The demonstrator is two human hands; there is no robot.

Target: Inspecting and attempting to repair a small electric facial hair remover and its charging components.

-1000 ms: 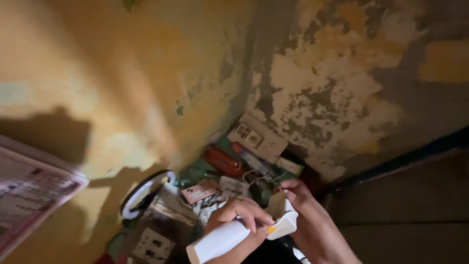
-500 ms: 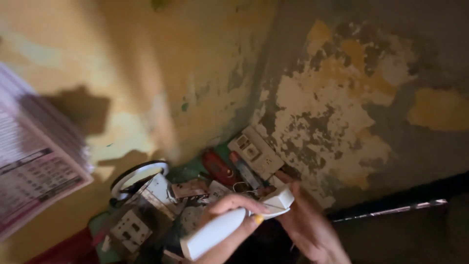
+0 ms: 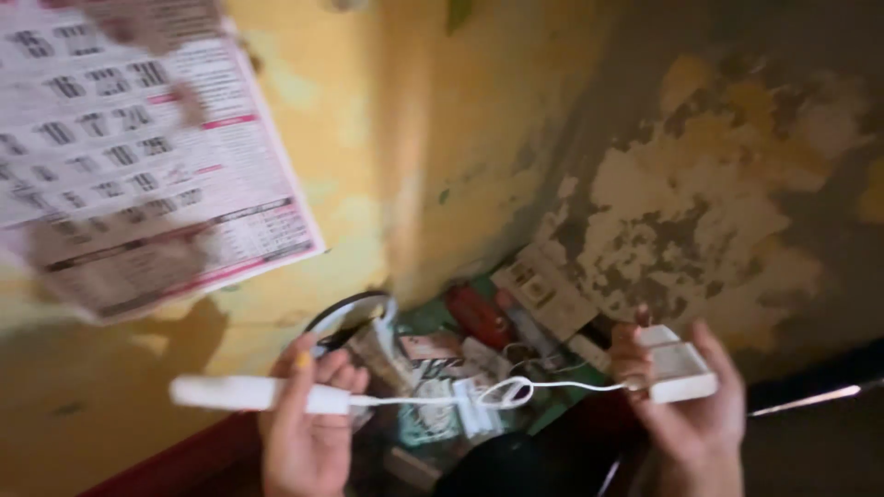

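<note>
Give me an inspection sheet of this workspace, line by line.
Surface: low shelf in the wall corner, mostly covered.
Job's things: white stick-shaped device in the left hand; white box-shaped unit in the right hand.
Clutter: switch plates, a red item, a round black-rimmed object.
Grippers: both hands' fingers closed on their items.
Cables: thin white cord, looped once, joins device and unit.
Surroundings: peeling yellow wall; wall calendar.
</note>
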